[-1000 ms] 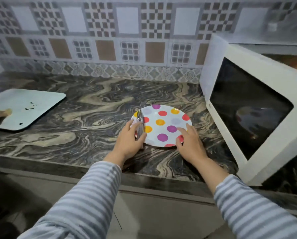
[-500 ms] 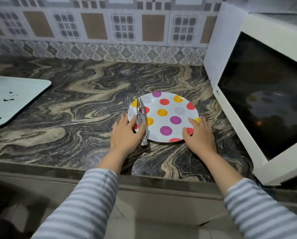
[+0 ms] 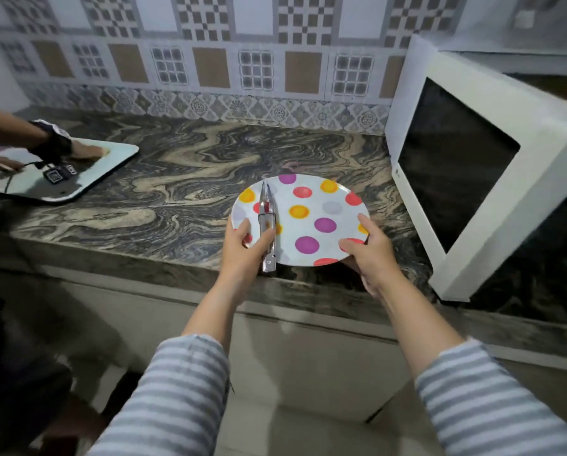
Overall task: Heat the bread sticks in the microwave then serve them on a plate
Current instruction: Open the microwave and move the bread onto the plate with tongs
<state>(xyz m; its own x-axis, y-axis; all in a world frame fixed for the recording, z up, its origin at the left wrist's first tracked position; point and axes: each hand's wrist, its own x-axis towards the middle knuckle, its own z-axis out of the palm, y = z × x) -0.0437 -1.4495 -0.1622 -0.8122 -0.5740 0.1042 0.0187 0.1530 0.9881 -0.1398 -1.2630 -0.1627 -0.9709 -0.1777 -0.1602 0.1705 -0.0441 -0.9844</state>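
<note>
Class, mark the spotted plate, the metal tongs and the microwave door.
spotted plate (image 3: pixel 311 205): head view, bare white centre.
metal tongs (image 3: pixel 266 205): head view, middle of the arms.
microwave door (image 3: pixel 453 159): head view, dark window.

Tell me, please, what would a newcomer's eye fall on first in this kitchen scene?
First, the round white plate with coloured polka dots near the front edge of the marbled stone counter, gripped at its sides by the left hand and right hand. Metal tongs lie on its left part under the left thumb. On the right stands the white microwave with its dark-windowed door swung open.
</note>
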